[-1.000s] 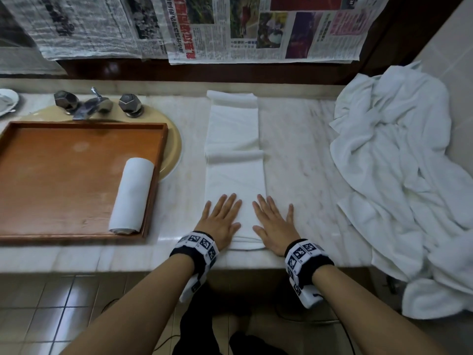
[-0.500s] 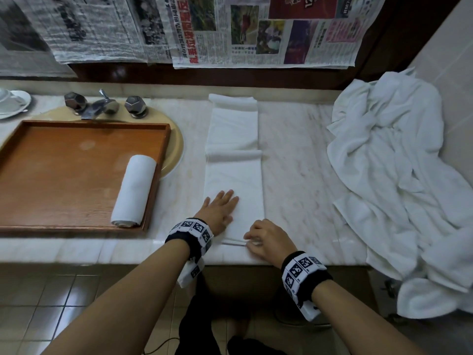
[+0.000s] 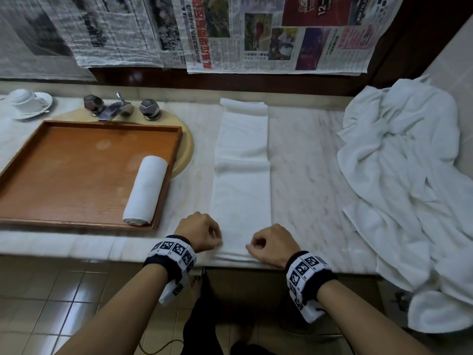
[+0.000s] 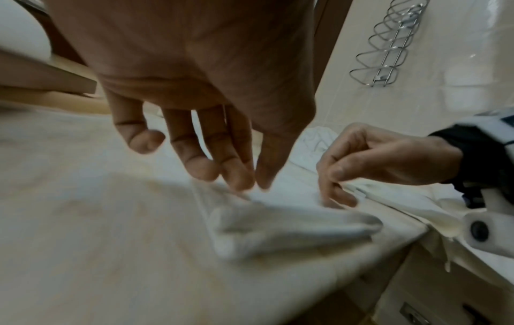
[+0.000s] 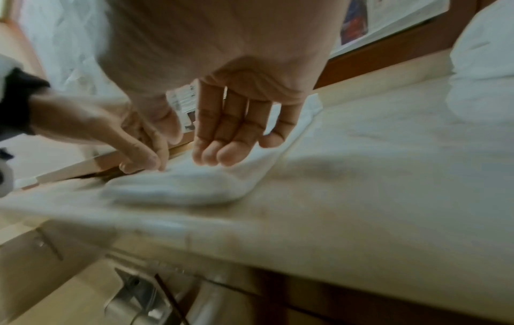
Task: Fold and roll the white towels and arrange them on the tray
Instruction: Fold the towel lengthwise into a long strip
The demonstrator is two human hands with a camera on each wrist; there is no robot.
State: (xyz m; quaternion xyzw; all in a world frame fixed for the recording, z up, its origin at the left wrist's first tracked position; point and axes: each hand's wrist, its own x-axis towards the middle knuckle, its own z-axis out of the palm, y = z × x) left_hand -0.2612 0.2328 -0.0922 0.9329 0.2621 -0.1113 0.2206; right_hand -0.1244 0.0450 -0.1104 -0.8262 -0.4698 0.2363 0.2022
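Head view: left hand [image 3: 199,231] and right hand [image 3: 270,244] both curled, fingertips at the near end of the folded towel [image 3: 242,175] by the worktop [image 3: 307,155] front edge; grip looks like a light pinch, not a full clamp. Towel's long axis runs front edge to back edge, directly ahead of both hands, equally near, so the roll should go away from the body. Rolled towel [image 3: 146,189] lies along the tray [image 3: 76,172] right wall, same axis. Left wrist view: fingertips [image 4: 239,178] touch the raised hem. Right wrist view: fingers [image 5: 219,154] curl over the hem, starting a small roll.
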